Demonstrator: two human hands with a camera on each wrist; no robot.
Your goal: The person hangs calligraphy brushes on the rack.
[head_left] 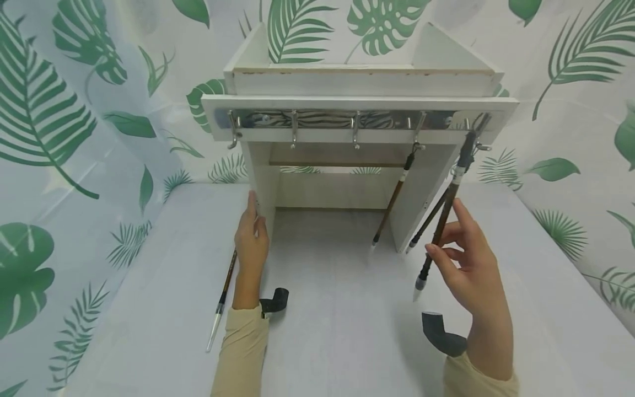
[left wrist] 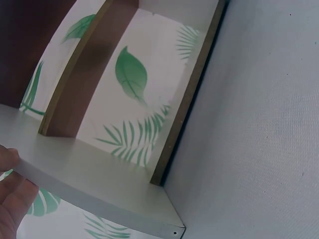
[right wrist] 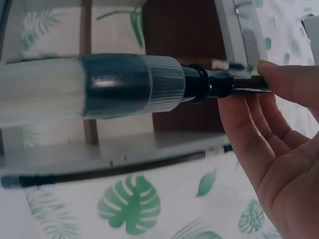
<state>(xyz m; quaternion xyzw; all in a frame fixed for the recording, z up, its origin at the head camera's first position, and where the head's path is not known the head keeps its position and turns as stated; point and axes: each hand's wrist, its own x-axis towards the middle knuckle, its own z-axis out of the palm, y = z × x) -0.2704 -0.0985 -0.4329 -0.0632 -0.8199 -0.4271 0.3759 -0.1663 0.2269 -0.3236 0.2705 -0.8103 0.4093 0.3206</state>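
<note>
My right hand (head_left: 471, 259) pinches the shaft of a dark brown calligraphy brush (head_left: 445, 212) between thumb and fingers. Its capped tip points down, and its top loop overlaps the rightmost hook (head_left: 482, 144) in the head view. Close up in the right wrist view is the clear cap (right wrist: 45, 92) over the pale bristles. My left hand (head_left: 252, 237) grips the left side panel (head_left: 260, 182) of a white shelf unit, thumb on one face and fingers on the other. A second brush (head_left: 395, 201) hangs from a hook, and a third brush (head_left: 430, 216) slants behind the held one.
Another brush (head_left: 228, 278) lies on the white table (head_left: 332, 309) left of my left forearm. Metal hooks line a mirrored strip (head_left: 324, 120) across the unit's front board. Leaf-patterned cloth (head_left: 64, 182) surrounds the table. Black wrist mounts (head_left: 441, 336) stick out from both wrists.
</note>
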